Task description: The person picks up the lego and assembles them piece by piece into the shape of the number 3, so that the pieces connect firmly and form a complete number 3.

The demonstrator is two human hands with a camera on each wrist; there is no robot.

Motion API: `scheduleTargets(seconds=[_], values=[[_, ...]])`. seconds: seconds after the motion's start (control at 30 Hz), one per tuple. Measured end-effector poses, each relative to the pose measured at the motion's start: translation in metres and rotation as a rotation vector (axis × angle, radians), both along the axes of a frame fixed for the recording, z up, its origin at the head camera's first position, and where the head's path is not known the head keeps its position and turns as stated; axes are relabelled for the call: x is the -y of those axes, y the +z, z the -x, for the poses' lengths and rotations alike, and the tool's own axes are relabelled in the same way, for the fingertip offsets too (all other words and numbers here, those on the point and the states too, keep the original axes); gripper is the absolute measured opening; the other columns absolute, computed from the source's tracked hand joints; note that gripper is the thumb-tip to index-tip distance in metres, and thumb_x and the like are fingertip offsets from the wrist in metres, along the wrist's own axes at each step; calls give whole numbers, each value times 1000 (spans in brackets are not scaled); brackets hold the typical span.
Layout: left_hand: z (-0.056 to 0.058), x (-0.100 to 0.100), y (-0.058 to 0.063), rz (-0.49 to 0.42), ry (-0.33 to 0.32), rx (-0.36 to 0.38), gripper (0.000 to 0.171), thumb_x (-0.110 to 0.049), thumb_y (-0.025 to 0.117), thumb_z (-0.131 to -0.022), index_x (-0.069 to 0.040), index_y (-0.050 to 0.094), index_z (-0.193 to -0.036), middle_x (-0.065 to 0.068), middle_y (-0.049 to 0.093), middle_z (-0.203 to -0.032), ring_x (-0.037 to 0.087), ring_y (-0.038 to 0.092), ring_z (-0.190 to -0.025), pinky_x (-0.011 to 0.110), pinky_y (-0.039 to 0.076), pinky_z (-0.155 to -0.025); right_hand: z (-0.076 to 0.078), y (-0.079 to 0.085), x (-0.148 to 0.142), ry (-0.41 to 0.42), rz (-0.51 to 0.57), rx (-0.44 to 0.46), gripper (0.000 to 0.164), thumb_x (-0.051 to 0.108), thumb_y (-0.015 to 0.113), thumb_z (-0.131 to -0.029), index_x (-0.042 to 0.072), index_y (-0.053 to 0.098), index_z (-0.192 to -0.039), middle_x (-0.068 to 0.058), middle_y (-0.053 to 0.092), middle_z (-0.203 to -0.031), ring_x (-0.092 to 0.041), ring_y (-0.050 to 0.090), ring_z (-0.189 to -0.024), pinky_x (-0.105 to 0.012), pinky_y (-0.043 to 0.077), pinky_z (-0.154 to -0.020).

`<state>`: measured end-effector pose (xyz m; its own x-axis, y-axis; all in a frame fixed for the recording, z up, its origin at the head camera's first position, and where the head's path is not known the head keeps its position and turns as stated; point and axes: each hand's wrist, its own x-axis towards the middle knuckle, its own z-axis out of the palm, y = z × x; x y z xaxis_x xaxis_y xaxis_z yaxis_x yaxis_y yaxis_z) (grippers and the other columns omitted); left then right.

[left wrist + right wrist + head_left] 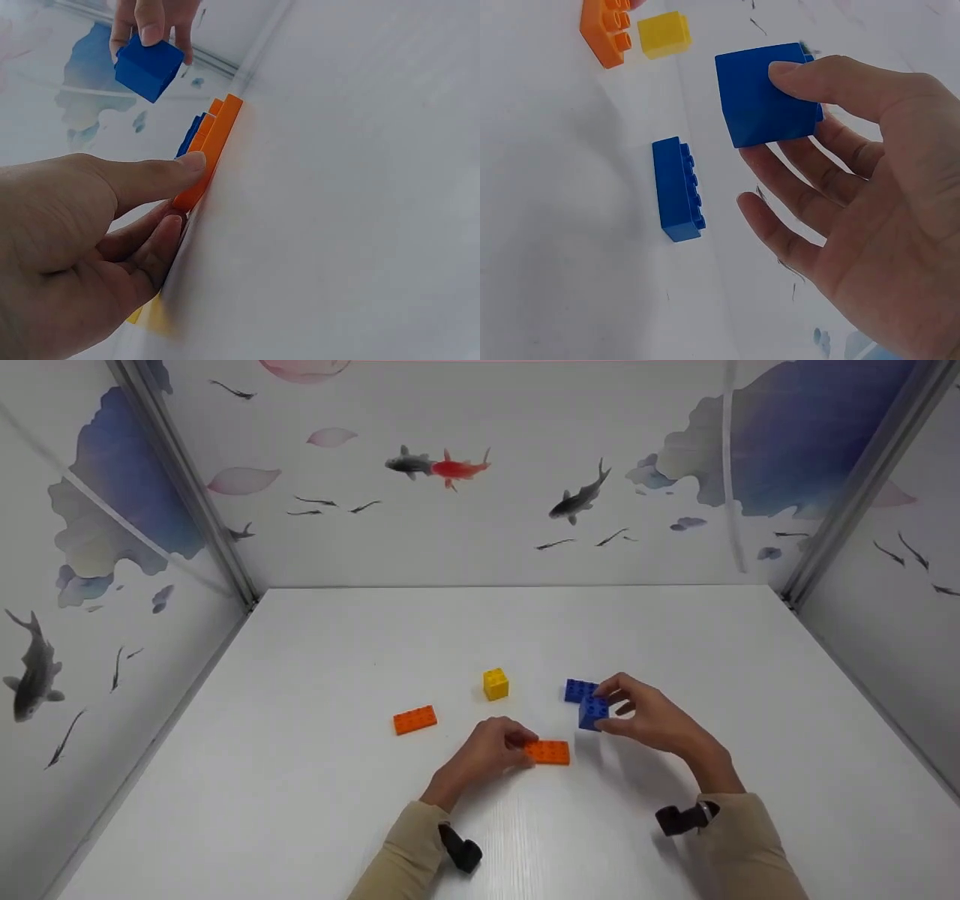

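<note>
My left hand point(491, 750) pinches one end of a flat orange brick point(551, 752), which lies on the white table with its studs up. Thumb and fingers grip its two long sides, as the left wrist view shows. Raised above the table, a square blue brick point(761, 94) is held between the thumb and fingers of my right hand point(651, 712). It is to the right of and beyond the orange brick, studs up. Behind it in the head view lies a longer blue brick point(676, 191) on the table, partly covered by the held one.
A small yellow brick point(496, 684) stands beyond my left hand. Farther left, a second flat orange brick point(415, 720) lies on the table point(300, 810). White panels painted with fish point(577, 501) border the table at the back and both sides.
</note>
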<state>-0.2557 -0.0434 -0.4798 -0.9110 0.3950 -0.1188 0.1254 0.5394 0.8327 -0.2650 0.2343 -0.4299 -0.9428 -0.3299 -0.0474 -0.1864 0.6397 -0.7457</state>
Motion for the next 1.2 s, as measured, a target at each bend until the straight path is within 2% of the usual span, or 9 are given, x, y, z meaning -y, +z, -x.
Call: scheduleTargets(seconds=[0.13,0.5,0.97,1.2], values=[[1,0,-2,-6,-4,-1,27,-11,76,-88,-15,74,-114,-1,68,-110,13,59,-96,32,55,-95,-1,-2,7,12,-16,5,41,22,76,-89,13,55,-123,-12,62,-128,-33,59,-120,-49,54,-100],[1,-2,0,5,-3,3,27,-12,77,-88,-14,74,-115,-1,68,-109,13,59,-96,32,54,-95,-2,-11,23,76,-32,-51,39,17,78,-87,12,59,-121,-11,64,-123,-29,60,-116,-51,51,-104],[0,-2,-1,-2,-3,-20,29,-11,78,-87,-13,74,-115,0,69,-112,13,62,-99,33,54,-99,-1,-20,37,93,-54,8,35,21,80,-86,19,62,-116,-6,67,-119,-25,62,-114,-47,54,-101],[0,-3,1,6,5,-22,28,-10,78,-87,-12,74,-115,1,69,-111,13,62,-98,33,55,-98,-1,-22,37,118,-45,19,35,19,79,-86,17,62,-116,-5,68,-117,-24,63,-112,-48,54,-101]])
